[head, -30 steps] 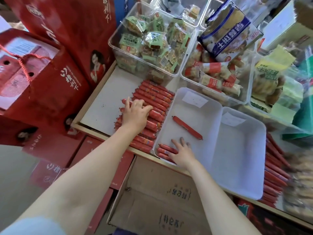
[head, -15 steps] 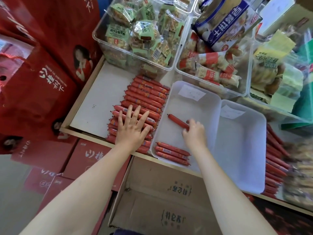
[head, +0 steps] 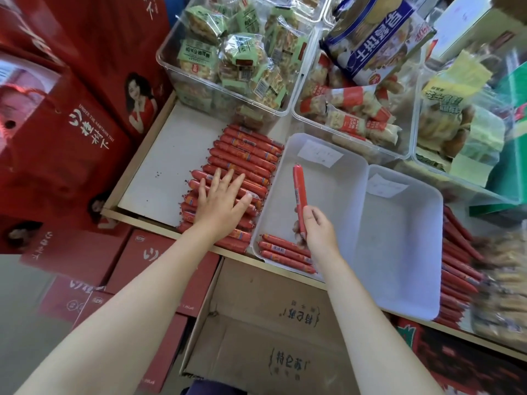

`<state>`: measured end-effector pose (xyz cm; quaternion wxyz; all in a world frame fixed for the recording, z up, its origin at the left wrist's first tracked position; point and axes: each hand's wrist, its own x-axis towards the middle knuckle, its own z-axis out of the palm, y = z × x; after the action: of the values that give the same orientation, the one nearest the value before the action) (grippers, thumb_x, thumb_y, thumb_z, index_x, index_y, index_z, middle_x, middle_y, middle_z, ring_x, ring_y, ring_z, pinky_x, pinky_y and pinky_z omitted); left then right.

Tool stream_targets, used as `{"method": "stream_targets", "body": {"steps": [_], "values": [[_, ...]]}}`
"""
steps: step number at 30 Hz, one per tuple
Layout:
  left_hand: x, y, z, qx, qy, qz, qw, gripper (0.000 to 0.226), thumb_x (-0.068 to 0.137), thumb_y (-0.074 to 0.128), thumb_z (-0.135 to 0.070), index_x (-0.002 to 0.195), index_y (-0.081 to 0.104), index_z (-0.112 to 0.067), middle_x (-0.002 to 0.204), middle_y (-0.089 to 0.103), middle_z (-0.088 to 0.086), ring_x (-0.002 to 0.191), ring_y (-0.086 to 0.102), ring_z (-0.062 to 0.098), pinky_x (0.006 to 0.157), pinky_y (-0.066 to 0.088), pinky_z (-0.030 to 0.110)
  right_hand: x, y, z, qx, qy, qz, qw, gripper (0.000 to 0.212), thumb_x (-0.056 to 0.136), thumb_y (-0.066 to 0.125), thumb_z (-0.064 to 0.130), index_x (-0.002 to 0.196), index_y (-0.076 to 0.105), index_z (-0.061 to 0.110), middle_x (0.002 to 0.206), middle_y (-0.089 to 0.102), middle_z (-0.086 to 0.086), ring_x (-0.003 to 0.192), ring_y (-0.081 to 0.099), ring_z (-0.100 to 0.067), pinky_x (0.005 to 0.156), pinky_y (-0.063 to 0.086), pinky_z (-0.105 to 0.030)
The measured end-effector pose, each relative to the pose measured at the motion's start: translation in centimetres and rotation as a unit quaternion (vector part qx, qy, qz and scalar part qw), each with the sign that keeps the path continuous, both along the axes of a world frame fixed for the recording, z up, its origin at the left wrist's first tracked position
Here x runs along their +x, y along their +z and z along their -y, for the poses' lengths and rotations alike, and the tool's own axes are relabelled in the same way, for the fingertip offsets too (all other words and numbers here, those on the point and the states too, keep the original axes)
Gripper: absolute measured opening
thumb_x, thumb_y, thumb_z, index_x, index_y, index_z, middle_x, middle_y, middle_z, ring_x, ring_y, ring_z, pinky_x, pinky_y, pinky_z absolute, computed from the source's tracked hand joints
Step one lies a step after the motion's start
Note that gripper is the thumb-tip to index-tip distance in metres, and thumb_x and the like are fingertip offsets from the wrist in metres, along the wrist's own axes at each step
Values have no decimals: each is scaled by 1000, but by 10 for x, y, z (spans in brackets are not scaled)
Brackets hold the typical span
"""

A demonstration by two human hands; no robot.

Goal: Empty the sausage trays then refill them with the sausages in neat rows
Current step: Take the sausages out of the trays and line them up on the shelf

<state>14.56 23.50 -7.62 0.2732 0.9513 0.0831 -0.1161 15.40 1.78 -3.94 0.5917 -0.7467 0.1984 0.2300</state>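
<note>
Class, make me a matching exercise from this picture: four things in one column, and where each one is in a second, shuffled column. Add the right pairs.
Things
1. left hand
2. right hand
3. white tray
4. cardboard box

Places
A. below the shelf edge
B. holds three sausages in a row
C. flat on the sausage pile
D. gripping one sausage

Pairs: 1-C, 2-D, 3-B, 4-A

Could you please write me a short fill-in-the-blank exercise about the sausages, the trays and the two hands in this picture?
1. The right hand holds ____ sausage.
2. The left hand rests flat on the pile of sausages lying ____ the white tray.
3. ____ sausages lie in a row at the tray's near end.

Missing words: one; beside; Three
</note>
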Motion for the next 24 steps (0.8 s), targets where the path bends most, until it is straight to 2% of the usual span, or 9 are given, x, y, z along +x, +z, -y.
{"method": "stream_targets", "body": {"steps": [3,6,8,10,12,14,18,20,24], "values": [[-7,40,11,-242,133,47,960,49,102,47,-44,147,48,-23,152,45,-4,144,34,10,123,23,39,-11,21,-14,101,12,-12,995,32,108,35,28,112,64,16,70,52,-2,51,38,-13,45,33,-21],[-22,75,31,-543,209,-23,813,35,98,60,-36,130,63,-20,118,71,-2,111,66,7,102,51,31,-18,35,-35,164,76,-21,983,28,107,39,21,115,65,18,74,58,-2,57,50,-12,53,45,-24],[-27,80,34,-606,271,-16,748,28,98,61,-28,124,64,-17,106,75,10,101,72,24,97,55,43,-17,41,-44,162,135,-2,978,25,105,44,16,108,69,16,80,67,-2,67,61,-14,64,52,-30],[-30,79,27,-619,301,5,726,27,99,60,-25,125,63,-18,90,73,12,86,72,29,87,58,43,-11,37,-43,104,153,37,982,28,104,45,15,96,72,15,86,72,-1,79,65,-14,73,52,-32],[-26,75,14,-584,289,15,759,24,101,57,-30,123,62,-23,72,62,3,66,63,21,75,54,40,0,19,-33,-12,114,79,990,24,101,49,16,94,71,20,94,72,2,94,65,-14,81,50,-31],[-15,67,0,-482,248,24,840,24,102,49,-45,117,62,-30,69,56,-7,62,54,13,70,48,39,11,-9,-17,-168,126,101,973,22,96,52,21,114,64,25,122,64,0,120,56,-19,99,44,-35],[21,41,-22,-104,109,71,986,40,101,32,-59,128,56,-41,103,61,-5,102,56,18,99,37,43,14,-48,2,-324,296,-9,898,57,98,42,50,152,30,34,164,17,1,151,11,-25,119,18,-55],[32,31,-22,47,41,75,995,34,103,39,-48,130,58,-40,118,52,3,119,45,25,114,18,49,9,-54,4,-345,346,-33,872,58,99,37,55,153,25,38,166,2,7,152,-1,-24,118,14,-57],[20,0,-10,130,-84,-12,988,45,105,26,-48,149,37,-41,162,25,1,152,9,23,121,-10,53,7,-52,8,-337,359,-25,870,63,96,49,50,153,25,39,166,-3,7,152,-6,-24,119,14,-58]]}}
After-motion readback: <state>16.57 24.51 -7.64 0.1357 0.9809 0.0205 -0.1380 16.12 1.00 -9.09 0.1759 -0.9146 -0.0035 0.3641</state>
